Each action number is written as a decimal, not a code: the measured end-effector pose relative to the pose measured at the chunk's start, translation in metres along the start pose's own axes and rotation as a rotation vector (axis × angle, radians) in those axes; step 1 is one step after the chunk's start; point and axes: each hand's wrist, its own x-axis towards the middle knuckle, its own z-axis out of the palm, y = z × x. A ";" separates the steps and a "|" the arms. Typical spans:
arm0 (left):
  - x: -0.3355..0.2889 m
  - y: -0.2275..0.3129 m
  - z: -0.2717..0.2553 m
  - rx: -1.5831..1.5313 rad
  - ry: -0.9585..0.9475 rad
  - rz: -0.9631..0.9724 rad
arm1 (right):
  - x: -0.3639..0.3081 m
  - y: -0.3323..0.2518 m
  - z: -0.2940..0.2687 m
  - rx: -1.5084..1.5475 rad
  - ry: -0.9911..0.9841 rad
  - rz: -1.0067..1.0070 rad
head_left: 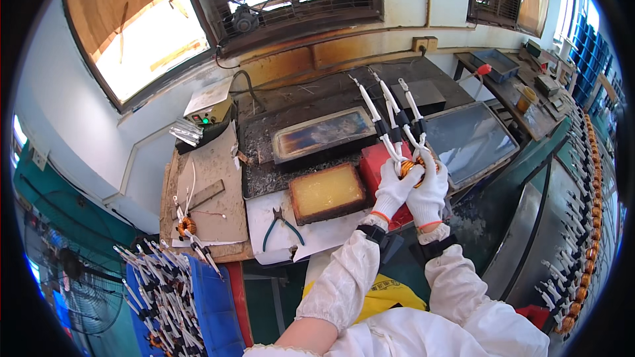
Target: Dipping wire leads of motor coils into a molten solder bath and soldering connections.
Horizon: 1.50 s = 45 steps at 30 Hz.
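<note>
Both my hands wear white knit gloves. My left hand (394, 188) and my right hand (430, 192) close from either side around a copper-wound ring coil (408, 167). Several white-sleeved leads (391, 102) with black bands run from the coil away from me, their bare ends pointing to the back of the bench. A red box (372, 160) sits just under and left of the coil. Left of it stands a tray of yellow, wax-like material (329, 193). Behind that is a dark rectangular pot (324, 137) with a shiny, stained surface. My fingers hide part of the coil.
Cutting pliers (280, 223) lie spread on white paper. Another ring coil (187, 227) rests on cardboard at left, above a blue bin (218, 307) full of leaded coils. A glassy panel (473, 142) lies right; many coils (587, 258) line the right edge. A fan (73, 271) stands left.
</note>
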 end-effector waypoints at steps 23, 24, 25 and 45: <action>-0.004 0.007 -0.007 0.063 -0.045 -0.040 | 0.003 -0.006 -0.005 0.034 -0.009 0.061; -0.004 0.007 -0.007 0.033 -0.052 -0.035 | 0.003 -0.005 -0.006 0.025 -0.015 0.060; -0.004 0.007 -0.006 0.003 -0.059 -0.031 | 0.003 -0.004 -0.006 0.017 -0.022 0.059; 0.008 -0.019 -0.008 0.017 -0.087 0.008 | 0.002 -0.003 -0.004 0.002 -0.045 0.053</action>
